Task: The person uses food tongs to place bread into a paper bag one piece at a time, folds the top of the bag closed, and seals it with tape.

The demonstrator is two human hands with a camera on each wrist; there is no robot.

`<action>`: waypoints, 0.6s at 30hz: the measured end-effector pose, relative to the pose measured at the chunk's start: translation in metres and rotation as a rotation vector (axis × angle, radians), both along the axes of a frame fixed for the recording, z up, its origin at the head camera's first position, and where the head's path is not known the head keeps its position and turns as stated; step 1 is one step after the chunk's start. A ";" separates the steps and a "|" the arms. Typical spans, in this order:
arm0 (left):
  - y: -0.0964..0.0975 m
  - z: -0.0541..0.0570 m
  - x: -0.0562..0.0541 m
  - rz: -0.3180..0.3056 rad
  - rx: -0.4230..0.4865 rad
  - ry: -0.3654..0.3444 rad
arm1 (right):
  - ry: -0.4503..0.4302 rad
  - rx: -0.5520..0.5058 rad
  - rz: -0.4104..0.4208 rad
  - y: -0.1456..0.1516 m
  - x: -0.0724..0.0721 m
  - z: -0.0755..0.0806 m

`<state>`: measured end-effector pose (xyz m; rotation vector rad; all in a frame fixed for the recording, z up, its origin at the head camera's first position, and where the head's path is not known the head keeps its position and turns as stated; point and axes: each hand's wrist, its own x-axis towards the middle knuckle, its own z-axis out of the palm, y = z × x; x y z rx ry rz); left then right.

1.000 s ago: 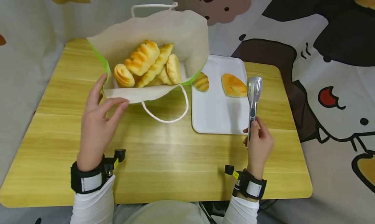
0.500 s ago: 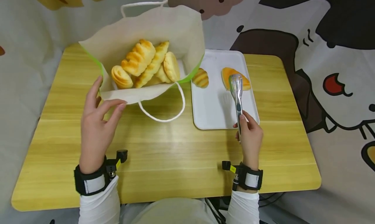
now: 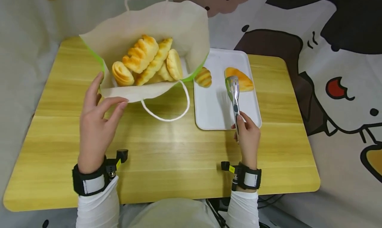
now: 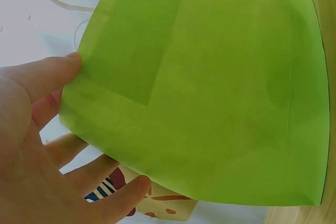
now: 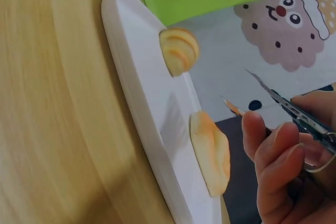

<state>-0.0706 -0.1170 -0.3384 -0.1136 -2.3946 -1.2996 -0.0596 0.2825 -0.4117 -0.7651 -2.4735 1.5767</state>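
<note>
My left hand [image 3: 96, 125] pinches the near left rim of a green paper bag [image 3: 191, 29], thumb outside and other fingers spread along the edge. The bag stands wide at its mouth, its green side [image 4: 210, 87] filling the left wrist view. Several bread pieces lie inside, among them a ridged roll [image 3: 141, 54] and a round bun [image 3: 123, 74]. My right hand [image 3: 249, 135] grips metal tongs [image 3: 234, 92], whose tips are apart in the right wrist view. From the head view the tongs overlap a folded golden bread [image 3: 243, 80] on the white tray [image 3: 209, 115].
A small striped bread [image 3: 203, 77] sits at the tray's left, beside the bag. The bag's white cord handle [image 3: 167, 119] hangs over the front of its rim. Beneath everything is a wooden table [image 3: 164, 175], with a cartoon-printed cloth [image 3: 337, 115] behind and at the right.
My right hand has moved left with the tongs, from the tray's right edge to over the folded bread. My left hand keeps its pinch on the bag's rim.
</note>
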 end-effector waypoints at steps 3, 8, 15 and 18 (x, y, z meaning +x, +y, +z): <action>-0.002 -0.001 -0.002 -0.006 -0.004 0.002 | -0.013 0.014 0.035 -0.003 -0.007 0.000; -0.002 -0.001 -0.002 -0.016 -0.016 0.012 | -0.040 0.057 0.097 -0.006 -0.020 -0.003; -0.003 -0.001 -0.001 -0.020 -0.020 0.005 | -0.102 0.055 0.132 -0.011 -0.038 -0.009; -0.004 -0.002 -0.002 -0.019 -0.021 0.007 | -0.117 0.049 0.154 -0.013 -0.045 -0.010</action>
